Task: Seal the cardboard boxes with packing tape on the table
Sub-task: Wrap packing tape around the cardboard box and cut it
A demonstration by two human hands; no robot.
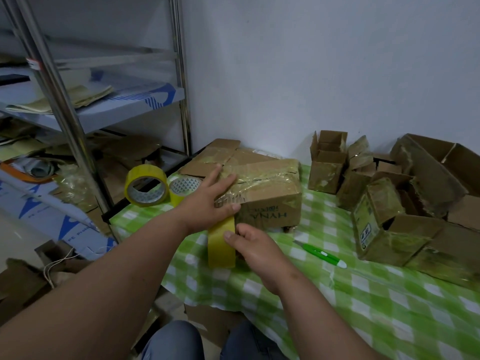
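A table (pixel 389 320) under a green and white checked cloth carries everything, with a metal shelving rack (pixel 65 120) standing off its left edge. Along the right edge and far right corner lies a heap of opened, tape-streaked cardboard boxes (pixel 405 203), touching one another and tilted at different angles. Near the far left corner sits the box being sealed (pixel 270 193), its top flaps closed and crossed with shiny tape, and printed letters upside down on the near side. Behind it, against the wall, lies another flat taped box (pixel 215 154).

The person's left hand (pixel 210 201) lies flat on the box's top near corner, fingers straight and spread, the thumb pressing over the front edge. Just below it, a yellow tape roll (pixel 222 245) stands on edge in front of the box, its strip running up to that thumb. The right hand (pixel 252 245) grips this roll, thumb curled on its outer face and fingers behind.

2 more yellow tape rolls (pixel 146 185) sit at the far left edge, touching each other. A green utility knife (pixel 322 254) lies on the cloth between the sealed box and the heap, apart from both.
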